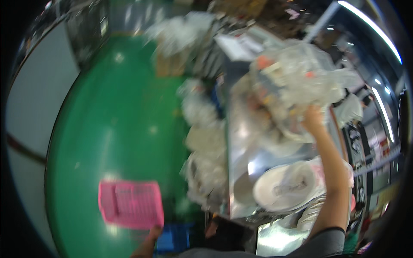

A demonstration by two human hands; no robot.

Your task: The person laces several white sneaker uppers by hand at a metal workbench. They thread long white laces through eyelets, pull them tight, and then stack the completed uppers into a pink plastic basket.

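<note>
A pink plastic basket (132, 203) hangs over the green floor at the lower left, with my left hand (156, 231) gripping its near right corner. My right hand (313, 118) reaches across a shiny metal table (238, 151) and grasps the near side of a large clear plastic bag (303, 77). Orange and yellowish items show through the bag, too blurred to name. Nearer to me, below my right forearm, a white round basin (284, 187) sits on the table with something dark in its bottom.
Stuffed clear plastic bags (206, 174) line the table's left side. A cardboard box (169, 61) with plastic on top stands farther off on the green floor (129, 113). White papers (238, 46) lie at the table's far end. A blue crate (172, 238) is low down near me.
</note>
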